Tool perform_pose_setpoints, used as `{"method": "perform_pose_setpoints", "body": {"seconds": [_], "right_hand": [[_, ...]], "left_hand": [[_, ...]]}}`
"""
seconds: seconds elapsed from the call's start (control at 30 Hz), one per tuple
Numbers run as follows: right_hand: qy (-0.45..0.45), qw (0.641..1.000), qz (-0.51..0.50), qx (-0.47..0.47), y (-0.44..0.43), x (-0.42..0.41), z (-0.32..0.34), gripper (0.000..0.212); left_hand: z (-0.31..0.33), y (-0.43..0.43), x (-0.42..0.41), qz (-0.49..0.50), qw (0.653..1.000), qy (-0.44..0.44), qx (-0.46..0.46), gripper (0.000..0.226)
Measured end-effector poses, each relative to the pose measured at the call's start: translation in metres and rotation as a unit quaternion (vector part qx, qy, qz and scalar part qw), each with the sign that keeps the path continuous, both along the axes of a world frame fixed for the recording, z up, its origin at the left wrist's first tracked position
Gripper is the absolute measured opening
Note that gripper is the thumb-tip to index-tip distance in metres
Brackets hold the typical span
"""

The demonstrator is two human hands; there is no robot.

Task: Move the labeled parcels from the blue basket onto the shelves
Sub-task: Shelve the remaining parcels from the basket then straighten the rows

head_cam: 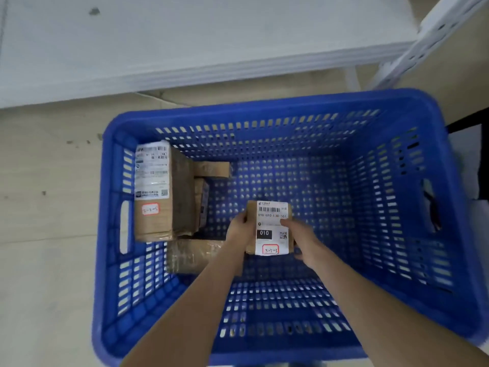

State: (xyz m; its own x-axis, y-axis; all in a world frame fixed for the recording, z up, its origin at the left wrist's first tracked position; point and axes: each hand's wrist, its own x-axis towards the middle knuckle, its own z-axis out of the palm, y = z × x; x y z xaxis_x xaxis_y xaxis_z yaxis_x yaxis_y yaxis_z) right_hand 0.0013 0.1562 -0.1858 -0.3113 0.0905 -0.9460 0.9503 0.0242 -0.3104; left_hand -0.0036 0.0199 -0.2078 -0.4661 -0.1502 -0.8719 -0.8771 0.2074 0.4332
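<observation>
A big blue perforated basket [267, 109] stands on the floor below me. Inside it, both my hands hold a small brown parcel [270, 221] with a white label and a red-framed sticker reading 3-1-3. My left hand [238, 229] grips its left edge and my right hand [301, 239] grips its right side. A larger labeled carton [156, 194] with a red-framed sticker leans against the basket's left wall. Smaller brown parcels [211, 169] lie behind it, and a taped one [195, 255] lies in front, partly under my left forearm.
A white shelf board [185, 49] runs across the top of the view, just beyond the basket. Its slotted white upright [428, 41] rises at the upper right. Beige floor [47, 207] lies to the left of the basket.
</observation>
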Motion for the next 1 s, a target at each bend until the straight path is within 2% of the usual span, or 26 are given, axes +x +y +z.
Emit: {"method": "perform_pose_setpoints", "body": {"seconds": [0.1, 0.2, 0.4, 0.47, 0.6, 0.7, 0.8, 0.9, 1.0], "right_hand": [[0.029, 0.998, -0.062, -0.001, 0.004, -0.011, 0.066, 0.015], [0.06, 0.995, -0.08, -0.005, -0.003, -0.023, 0.148, 0.017], [0.106, 0.991, -0.082, -0.005, -0.024, -0.039, 0.334, 0.021], [0.104, 0.991, -0.085, -0.016, -0.029, -0.041, 0.391, 0.02], [0.14, 0.988, -0.045, -0.055, -0.035, -0.036, 0.485, 0.036], [0.171, 0.981, -0.027, -0.083, -0.033, -0.024, 0.542, 0.04], [0.187, 0.971, -0.039, -0.142, -0.03, -0.005, 0.585, 0.062], [0.239, 0.948, -0.054, -0.202, -0.024, 0.015, 0.62, 0.044], [0.284, 0.935, -0.057, -0.203, -0.018, 0.032, 0.648, 0.037]], "left_hand": [[0.079, 0.0, -0.005, 0.062, 0.997, 0.032, 0.023, 0.032], [0.166, -0.006, -0.012, 0.067, 0.994, 0.086, 0.021, 0.025], [0.351, -0.027, -0.025, 0.073, 0.987, 0.144, 0.006, 0.046], [0.412, -0.03, -0.027, 0.082, 0.981, 0.172, 0.022, 0.046], [0.514, -0.042, -0.024, 0.073, 0.974, 0.213, 0.034, 0.043], [0.569, -0.051, -0.012, 0.09, 0.967, 0.23, 0.056, 0.048], [0.614, -0.052, 0.007, 0.104, 0.952, 0.275, 0.079, 0.043], [0.651, -0.045, 0.027, 0.095, 0.933, 0.337, 0.081, 0.048], [0.686, -0.04, 0.047, 0.085, 0.92, 0.374, 0.077, 0.042]]}}
